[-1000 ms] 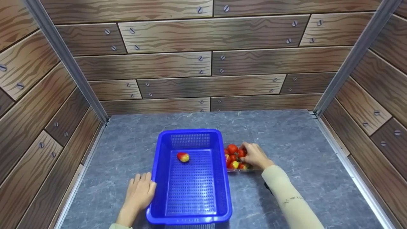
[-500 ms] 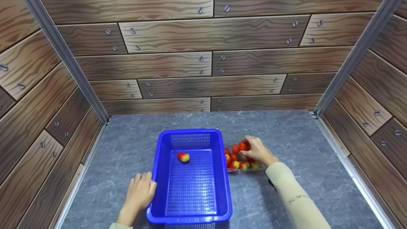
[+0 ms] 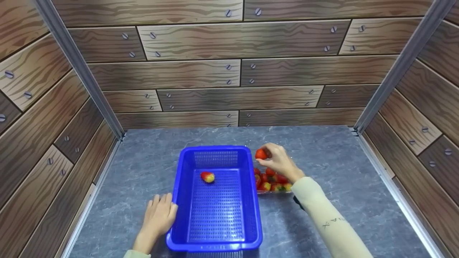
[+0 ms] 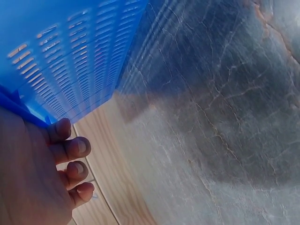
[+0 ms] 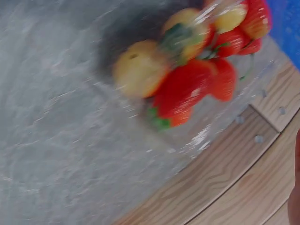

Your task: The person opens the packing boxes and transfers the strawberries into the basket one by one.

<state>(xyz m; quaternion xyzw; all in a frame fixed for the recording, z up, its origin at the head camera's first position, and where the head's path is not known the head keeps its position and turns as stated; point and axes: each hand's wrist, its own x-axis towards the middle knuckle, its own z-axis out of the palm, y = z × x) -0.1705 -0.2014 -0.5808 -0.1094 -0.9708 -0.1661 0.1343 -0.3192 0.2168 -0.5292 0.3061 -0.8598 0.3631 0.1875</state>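
My left hand holds the left rim of a blue perforated plastic basket; in the left wrist view its fingertips curl by the basket's outer wall. One red-and-yellow fruit lies on the basket floor, toward the far end. My right hand pinches a small round red tomato between thumb and fingers, raised just right of the basket's far right corner. Below that hand sits a clear plastic tray of red and yellow fruits, some with green caps or stems. The tomato is out of the right wrist view.
A grey marbled tabletop lies under everything. Wood-patterned panels with metal corner posts enclose it at the back and both sides. The fruit tray stands right against the basket's right side.
My right hand has lifted the tomato out of the fruit tray and carried it up and left toward the basket's rim. The left hand and basket have stayed put.
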